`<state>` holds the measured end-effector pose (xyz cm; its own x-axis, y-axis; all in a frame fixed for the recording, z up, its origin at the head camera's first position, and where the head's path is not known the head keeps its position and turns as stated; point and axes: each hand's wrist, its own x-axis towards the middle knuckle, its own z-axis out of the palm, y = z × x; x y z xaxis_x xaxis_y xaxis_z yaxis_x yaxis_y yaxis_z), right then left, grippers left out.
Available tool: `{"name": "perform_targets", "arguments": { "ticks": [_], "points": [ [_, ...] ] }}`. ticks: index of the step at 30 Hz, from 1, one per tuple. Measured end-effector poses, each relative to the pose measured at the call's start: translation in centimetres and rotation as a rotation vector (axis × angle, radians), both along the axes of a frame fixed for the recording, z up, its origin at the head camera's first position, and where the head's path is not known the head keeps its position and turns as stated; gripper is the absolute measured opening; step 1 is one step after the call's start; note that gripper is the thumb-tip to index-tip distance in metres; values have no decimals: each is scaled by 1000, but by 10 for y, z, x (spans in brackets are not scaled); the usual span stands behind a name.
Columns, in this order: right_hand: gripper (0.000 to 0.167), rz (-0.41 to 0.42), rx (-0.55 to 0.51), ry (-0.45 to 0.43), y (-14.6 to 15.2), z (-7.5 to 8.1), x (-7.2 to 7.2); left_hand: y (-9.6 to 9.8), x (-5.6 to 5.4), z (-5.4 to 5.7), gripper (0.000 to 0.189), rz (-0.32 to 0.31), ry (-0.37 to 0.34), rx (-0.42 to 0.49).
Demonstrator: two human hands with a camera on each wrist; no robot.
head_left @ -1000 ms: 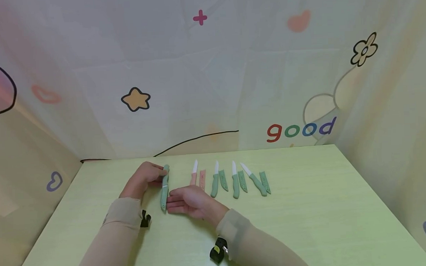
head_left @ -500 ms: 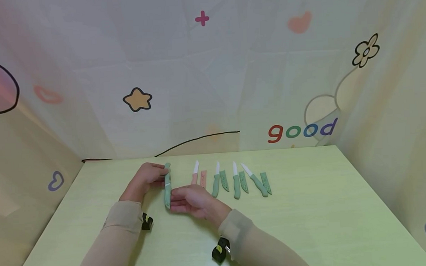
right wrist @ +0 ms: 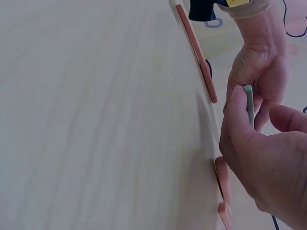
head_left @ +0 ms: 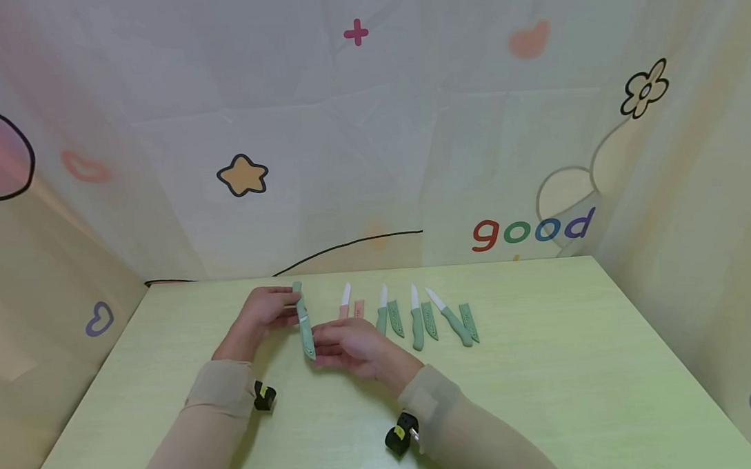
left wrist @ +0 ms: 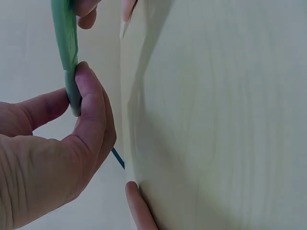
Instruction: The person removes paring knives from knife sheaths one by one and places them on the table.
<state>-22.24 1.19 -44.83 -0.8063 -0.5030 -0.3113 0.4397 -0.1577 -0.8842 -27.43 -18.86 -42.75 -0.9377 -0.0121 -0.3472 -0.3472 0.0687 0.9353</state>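
Note:
A green knife (head_left: 303, 318) in its sheath is held up at an angle over the table. My left hand (head_left: 268, 308) pinches its handle end between thumb and fingers; in the left wrist view, the handle (left wrist: 72, 91) sits between the tips. My right hand (head_left: 357, 344) is at the sheathed lower end, its fingers fairly straight and right at the sheath. Seen from the right wrist, the thumb (right wrist: 288, 117) stands apart from the green piece (right wrist: 250, 105), and the fingers hide part of it. Beyond the right hand lies a pink-handled knife (head_left: 345, 301), partly covered.
To the right, several green-handled knives with white blades (head_left: 416, 319) lie in a row beside green sheaths (head_left: 429, 321). A pink sheath (head_left: 359, 308) lies near the right hand. Another pink piece (right wrist: 196, 52) lies near the left arm. A printed curtain (head_left: 323, 160) stands behind the table.
The sheathed knife has shifted right and its lower end has swung right and slightly up. My right hand moved right and up with it, and the left hand's fingertips slightly right.

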Motion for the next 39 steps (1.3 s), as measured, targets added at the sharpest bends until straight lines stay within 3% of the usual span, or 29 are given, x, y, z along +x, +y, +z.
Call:
{"name": "perform_targets", "arguments": {
  "ticks": [17,31,39],
  "points": [
    [34,-16,153,137,30,-1,-8,29,9,-3,46,102,79,151],
    [32,0,227,211,66,4,-10,53,21,0,47,91,97,264],
    [30,25,263,234,86,8,-11,66,27,-4,47,79,107,286]
  ]
}}
